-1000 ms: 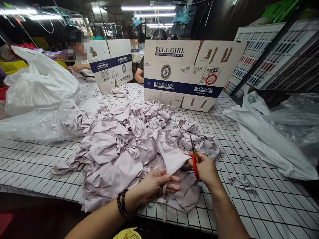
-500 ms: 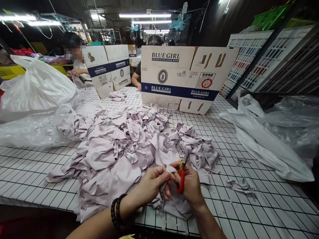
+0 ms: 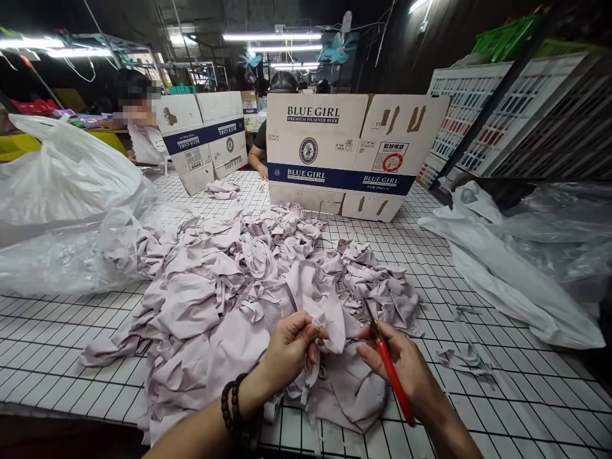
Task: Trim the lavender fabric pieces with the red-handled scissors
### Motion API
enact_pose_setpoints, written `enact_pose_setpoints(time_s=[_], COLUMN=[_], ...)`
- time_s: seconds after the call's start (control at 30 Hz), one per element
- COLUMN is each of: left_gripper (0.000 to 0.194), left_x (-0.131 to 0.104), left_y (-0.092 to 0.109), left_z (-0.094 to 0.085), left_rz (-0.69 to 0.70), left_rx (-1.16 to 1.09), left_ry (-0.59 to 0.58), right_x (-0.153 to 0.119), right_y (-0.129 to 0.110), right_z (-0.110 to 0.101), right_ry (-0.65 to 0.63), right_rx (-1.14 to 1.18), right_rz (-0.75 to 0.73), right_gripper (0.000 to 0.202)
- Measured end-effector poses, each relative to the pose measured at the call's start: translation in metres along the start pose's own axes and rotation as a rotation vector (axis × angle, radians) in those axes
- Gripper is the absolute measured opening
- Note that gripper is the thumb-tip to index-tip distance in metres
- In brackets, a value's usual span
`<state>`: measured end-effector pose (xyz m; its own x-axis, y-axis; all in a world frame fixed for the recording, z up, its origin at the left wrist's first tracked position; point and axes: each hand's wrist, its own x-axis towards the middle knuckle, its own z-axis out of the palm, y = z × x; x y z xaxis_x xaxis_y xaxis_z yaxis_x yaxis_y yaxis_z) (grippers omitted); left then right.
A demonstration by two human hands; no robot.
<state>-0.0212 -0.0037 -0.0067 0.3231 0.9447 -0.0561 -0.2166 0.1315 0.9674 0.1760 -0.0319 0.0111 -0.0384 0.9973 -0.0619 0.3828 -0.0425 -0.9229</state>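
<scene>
My left hand (image 3: 292, 347), with dark beads round its wrist, pinches a pale lilac fabric piece (image 3: 319, 305); part of the cloth hangs down below the fingers. To its right, my right hand (image 3: 399, 357) holds red-handled scissors (image 3: 393, 381), their dark blades pointing up and away from me. The blades are apart from the pinched cloth. Both hands are over the near edge of a big heap of crumpled lilac fabric (image 3: 205, 306), which spreads across the grid-patterned table.
Two cardboard screens, a large one (image 3: 335, 146) and a smaller one (image 3: 205, 137), stand behind the heap. Plastic bags lie at left (image 3: 71, 172) and right (image 3: 507, 261). Fabric scraps (image 3: 466, 360) lie on the table (image 3: 521, 395). Co-workers sit beyond; white crates (image 3: 459, 108) are stacked at right.
My right hand with the scissors has moved right, away from my left hand, and the scissors have swung so their handle points toward me. My left hand keeps its pinch on the fabric.
</scene>
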Motion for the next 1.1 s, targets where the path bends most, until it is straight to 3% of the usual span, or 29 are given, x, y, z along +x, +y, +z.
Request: enact_pose_setpoints(time_s=[0.13,0.27,0.8,1.1], left_gripper=[0.045,0.038,0.023,0.026], left_x=[-0.001,-0.003,-0.005,-0.007], left_y=[0.001,0.003,0.006,0.006], left_z=[-0.001,-0.002,-0.007,-0.007], left_rz=[0.111,0.211,0.292,0.254], left_rx=[0.167,0.319,0.444,0.391], left_ry=[-0.015,-0.048,-0.080,-0.093], right_x=[-0.016,-0.017,-0.017,-0.017], right_y=[-0.018,-0.027,-0.033,-0.035], right_z=[-0.010,0.001,0.010,0.009], right_ry=[-0.073,-0.064,0.023,-0.029], right_rx=[-0.471,-0.617,-0.707,-0.691], right_rz=[-0.097,-0.117,-0.183,-0.173], right_gripper=[0.028,0.030,0.021,0.027])
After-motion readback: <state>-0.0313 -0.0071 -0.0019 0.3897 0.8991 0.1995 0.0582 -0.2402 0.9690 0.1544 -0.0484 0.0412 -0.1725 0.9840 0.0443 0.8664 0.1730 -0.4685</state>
